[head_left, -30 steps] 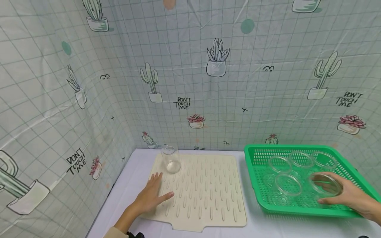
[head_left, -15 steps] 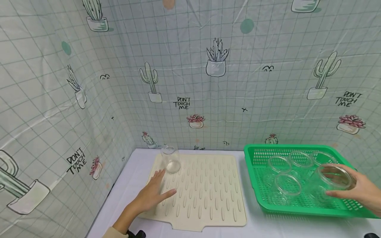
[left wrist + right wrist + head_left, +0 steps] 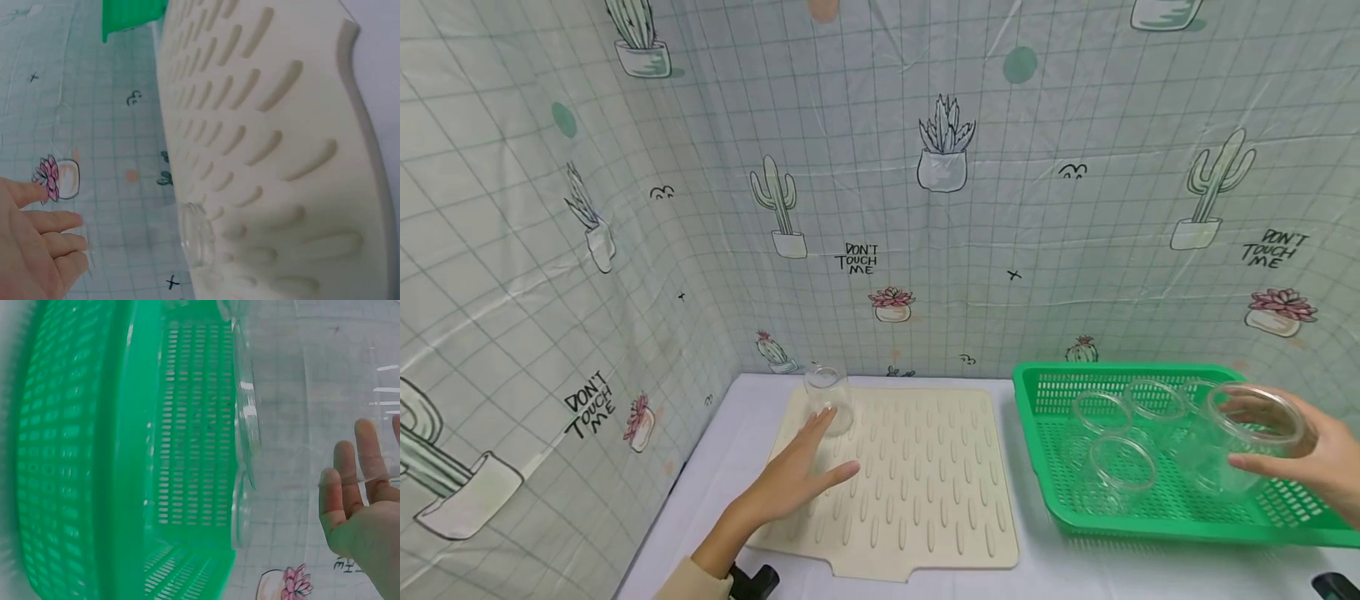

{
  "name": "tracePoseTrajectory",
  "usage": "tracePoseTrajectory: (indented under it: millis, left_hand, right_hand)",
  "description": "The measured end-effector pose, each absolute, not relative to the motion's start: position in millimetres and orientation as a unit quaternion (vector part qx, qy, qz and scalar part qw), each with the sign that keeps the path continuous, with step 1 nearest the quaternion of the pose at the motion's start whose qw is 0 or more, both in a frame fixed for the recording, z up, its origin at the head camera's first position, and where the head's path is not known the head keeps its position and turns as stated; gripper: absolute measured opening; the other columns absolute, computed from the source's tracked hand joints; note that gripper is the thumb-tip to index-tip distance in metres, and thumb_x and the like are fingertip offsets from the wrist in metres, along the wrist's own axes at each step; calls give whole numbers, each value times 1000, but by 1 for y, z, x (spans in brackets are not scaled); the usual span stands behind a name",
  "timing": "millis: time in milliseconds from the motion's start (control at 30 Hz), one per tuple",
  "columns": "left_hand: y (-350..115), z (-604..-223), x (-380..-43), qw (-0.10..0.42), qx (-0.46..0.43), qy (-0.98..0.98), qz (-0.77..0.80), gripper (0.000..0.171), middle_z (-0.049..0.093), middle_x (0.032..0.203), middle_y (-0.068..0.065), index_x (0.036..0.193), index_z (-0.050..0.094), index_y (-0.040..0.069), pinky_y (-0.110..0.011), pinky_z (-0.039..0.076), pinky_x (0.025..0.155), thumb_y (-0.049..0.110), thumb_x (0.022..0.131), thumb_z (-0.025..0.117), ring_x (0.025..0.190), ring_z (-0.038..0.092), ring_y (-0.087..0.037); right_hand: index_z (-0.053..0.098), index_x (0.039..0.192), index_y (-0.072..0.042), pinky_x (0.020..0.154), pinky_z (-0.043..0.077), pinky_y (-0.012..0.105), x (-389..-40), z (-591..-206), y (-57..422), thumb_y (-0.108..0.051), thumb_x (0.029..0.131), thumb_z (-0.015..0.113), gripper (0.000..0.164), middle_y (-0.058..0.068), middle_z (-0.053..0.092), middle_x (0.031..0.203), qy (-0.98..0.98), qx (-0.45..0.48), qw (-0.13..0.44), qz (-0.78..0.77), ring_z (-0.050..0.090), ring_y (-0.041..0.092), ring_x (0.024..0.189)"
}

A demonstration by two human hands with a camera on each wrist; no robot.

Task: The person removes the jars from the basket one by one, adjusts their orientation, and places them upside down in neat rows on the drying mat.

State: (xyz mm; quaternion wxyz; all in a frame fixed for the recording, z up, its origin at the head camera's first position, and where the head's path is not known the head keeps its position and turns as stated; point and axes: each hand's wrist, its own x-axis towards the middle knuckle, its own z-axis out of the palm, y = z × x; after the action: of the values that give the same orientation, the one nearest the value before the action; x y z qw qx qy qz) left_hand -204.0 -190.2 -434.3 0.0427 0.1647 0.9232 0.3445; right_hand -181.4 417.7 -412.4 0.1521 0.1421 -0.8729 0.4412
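Glass or clear plastic, we cannot tell which, forms the held cup (image 3: 1232,437) that our right hand (image 3: 1318,454) grips, thumb on the near side. It sits mouth up just left of that palm, long axis roughly upright, over the green basket (image 3: 1150,531); whether its base is off the bottom we cannot say. Four other cups (image 3: 1122,483) stand behind and left of it. Well leftward, on the worktop (image 3: 722,442), lies a cream mat (image 3: 917,492) with a single cup (image 3: 829,387) at its far left corner. Our left hand (image 3: 793,479), nearer that one, holds nothing, thumb spread wide.
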Motion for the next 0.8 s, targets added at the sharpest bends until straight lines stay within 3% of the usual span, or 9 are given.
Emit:
tracePoseTrajectory:
  millis: [200,367,633,800]
  left_hand:
    - [-174,-422,-205,44,175,906,383,89,14,165,-4,161,15,27,-66,16,114,58,92,62,151,10,-29]
    - [-160,-411,-203,23,182,898,401,86,22,164,0,160,20,30,-64,21,114,57,91,64,149,19,-27]
    - [-141,-397,-203,12,209,875,437,79,25,161,6,158,24,34,-62,24,114,52,94,65,148,21,-23]
    - [-129,-388,-204,17,223,863,454,78,26,161,8,158,25,34,-60,23,115,51,94,65,148,21,-21]
  right_hand:
    - [37,154,-18,77,38,7,-176,-402,408,18,78,74,91,-21,54,120,-869,132,157,451,47,-9,106]
    - [35,155,-23,74,42,9,-173,-388,394,7,82,77,89,-18,51,121,-883,113,145,432,47,-9,105]
    - [50,145,-21,69,36,15,-170,-365,357,-10,73,90,84,-21,53,115,-903,83,183,380,45,-9,101]
    - [54,140,-18,71,32,15,-170,-352,332,-15,67,95,84,-15,51,112,-907,101,211,351,43,-7,98]
